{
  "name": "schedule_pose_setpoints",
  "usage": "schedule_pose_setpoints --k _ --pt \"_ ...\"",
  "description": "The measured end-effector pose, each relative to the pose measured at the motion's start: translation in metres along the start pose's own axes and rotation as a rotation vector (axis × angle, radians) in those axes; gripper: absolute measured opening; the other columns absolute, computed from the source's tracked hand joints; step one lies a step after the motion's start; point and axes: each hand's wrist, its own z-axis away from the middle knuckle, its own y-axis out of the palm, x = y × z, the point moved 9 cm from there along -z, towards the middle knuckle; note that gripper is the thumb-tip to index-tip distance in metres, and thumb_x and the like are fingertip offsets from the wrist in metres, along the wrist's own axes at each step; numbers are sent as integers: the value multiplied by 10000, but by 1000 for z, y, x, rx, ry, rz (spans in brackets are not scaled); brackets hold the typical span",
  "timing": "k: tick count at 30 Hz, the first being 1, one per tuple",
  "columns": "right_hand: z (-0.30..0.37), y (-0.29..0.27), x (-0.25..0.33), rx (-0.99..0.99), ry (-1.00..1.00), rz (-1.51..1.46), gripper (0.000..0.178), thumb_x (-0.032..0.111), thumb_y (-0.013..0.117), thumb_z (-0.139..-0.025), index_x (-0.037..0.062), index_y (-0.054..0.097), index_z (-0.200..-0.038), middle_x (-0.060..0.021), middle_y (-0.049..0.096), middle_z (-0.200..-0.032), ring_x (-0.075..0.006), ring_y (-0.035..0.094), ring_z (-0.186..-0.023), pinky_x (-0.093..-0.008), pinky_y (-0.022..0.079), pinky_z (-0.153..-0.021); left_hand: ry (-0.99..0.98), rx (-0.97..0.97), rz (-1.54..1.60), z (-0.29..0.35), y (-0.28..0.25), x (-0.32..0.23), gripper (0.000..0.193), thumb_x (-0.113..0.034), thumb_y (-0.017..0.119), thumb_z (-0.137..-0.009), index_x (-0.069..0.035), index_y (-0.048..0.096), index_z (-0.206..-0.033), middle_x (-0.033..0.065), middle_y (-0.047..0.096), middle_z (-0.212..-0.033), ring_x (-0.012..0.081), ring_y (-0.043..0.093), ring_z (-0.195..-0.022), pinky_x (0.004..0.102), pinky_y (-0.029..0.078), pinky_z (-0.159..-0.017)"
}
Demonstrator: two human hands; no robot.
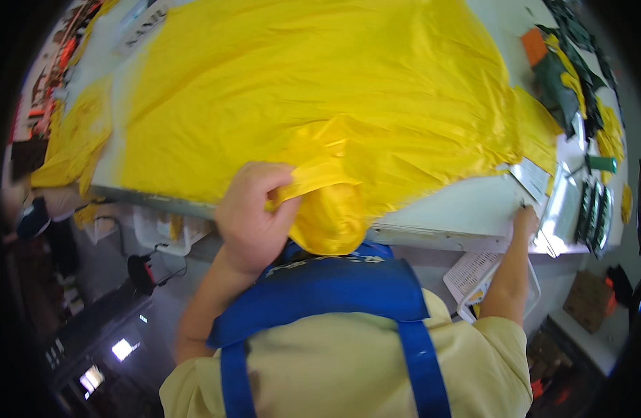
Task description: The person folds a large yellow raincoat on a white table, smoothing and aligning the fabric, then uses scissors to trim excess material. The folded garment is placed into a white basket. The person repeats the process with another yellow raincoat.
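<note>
Table (452, 210): cloth (320, 83) (hem (317, 180)?) in left grip (254, 214)

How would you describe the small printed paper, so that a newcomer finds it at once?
On the white table, follow the big yellow cloth to its right side. Just beyond the person's right hand lies the paper: flat, white and printed, unlike the plain yellow cloth beside it.

From the view's centre, a broad cloth (320, 83) covers the table (459, 212) toward 12 o'clock; a cloth flap (331, 226) hangs over the near edge, left hand (256, 216) at its 9; right hand (524, 221) at 3, paper (530, 180) just beyond; scrap pile (557, 83) at 2; below the table edge, basket (468, 270) at 4, bin (183, 247) near 9.
</note>
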Motion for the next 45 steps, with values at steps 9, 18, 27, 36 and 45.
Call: schedule_pose_setpoints --k 9,18,27,36,45 --pt "64 -30 56 -188 -122 -1333 254 180 496 -964 10 412 -1133 -75 552 -811 -172 568 -631 -262 472 -566 170 -82 -18 -15 -12 -17 330 50 810 -609 -50 543 -775 118 589 -796 225 568 -671 267 452 -591" --pt "327 -299 325 428 -1421 -1294 390 161 534 -902 13 538 -1263 -81 554 -873 -179 518 -782 -276 434 -736 234 -89 32 -14 -16 -28 332 33 825 -597 -56 540 -742 114 604 -758 222 582 -631 276 459 -541" --pt "362 -308 347 644 -1496 -1050 283 182 715 -797 15 612 -1001 -81 609 -776 -192 563 -657 -279 454 -606 204 -73 142 0 -26 -19 333 57 804 -610 -51 526 -757 110 607 -761 209 591 -631 265 468 -544" --pt "371 -319 347 554 -1547 -1030 256 179 734 -776 9 628 -936 -83 620 -762 -198 583 -654 -281 467 -601 229 -51 149 0 -26 -21 341 41 814 -605 -55 525 -758 107 608 -754 208 584 -614 262 458 -531" --pt "349 -299 340 685 -1341 -1235 211 113 713 -803 8 623 -962 -29 617 -777 -113 581 -701 -238 476 -655 187 -56 186 1 -25 -16 336 35 811 -621 -60 528 -776 108 608 -753 203 587 -625 252 457 -548"
